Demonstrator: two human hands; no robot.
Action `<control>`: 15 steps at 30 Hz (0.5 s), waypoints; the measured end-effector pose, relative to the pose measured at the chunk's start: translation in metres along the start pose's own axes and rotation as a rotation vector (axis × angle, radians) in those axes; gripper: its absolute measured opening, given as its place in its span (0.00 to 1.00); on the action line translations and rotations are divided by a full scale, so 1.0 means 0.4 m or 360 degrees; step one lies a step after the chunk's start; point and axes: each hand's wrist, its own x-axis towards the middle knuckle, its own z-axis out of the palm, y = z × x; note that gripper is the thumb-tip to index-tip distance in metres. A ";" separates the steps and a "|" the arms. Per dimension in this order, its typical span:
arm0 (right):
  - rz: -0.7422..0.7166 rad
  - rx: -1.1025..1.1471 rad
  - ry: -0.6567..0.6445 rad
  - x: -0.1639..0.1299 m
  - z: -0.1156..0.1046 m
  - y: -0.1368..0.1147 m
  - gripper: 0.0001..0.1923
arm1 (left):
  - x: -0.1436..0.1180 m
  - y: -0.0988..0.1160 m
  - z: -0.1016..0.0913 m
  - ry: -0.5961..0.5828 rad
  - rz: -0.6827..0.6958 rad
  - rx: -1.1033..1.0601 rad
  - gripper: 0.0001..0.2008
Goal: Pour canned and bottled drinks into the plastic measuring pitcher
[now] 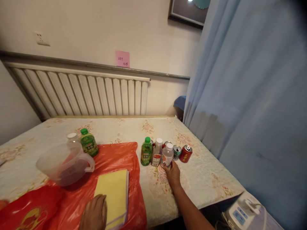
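My right hand (173, 174) grips the lower part of a clear bottle (167, 156) with a white cap and a printed label, which stands upright on the table. Close around it are another white-capped clear bottle (156, 152), a green-capped bottle (146, 153), a green can (177, 152) and a red can (185, 154). More cans are partly hidden behind the bottles. Over the lower left part of a folded yellow cloth (114, 191) lies my left hand (94, 212), loosely bent and holding nothing that I can see.
Under the cloth spreads a red plastic sheet (135, 188). A translucent handled jug (62, 169) and a red dish (45, 198) are at left, with a second green-capped bottle (89, 143) and a clear bottle (72, 138) behind. A blue curtain (240, 95) and a power strip (240, 215) are at right.
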 end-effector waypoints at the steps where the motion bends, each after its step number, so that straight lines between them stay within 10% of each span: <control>1: -0.0002 -0.0004 -0.0002 0.000 0.000 0.001 0.23 | 0.001 0.000 0.000 0.0003 0.0000 -0.0001 0.16; 15: 0.0003 -0.0023 -0.0010 -0.001 0.000 0.000 0.23 | 0.004 0.000 -0.001 0.0022 0.0017 -0.0005 0.16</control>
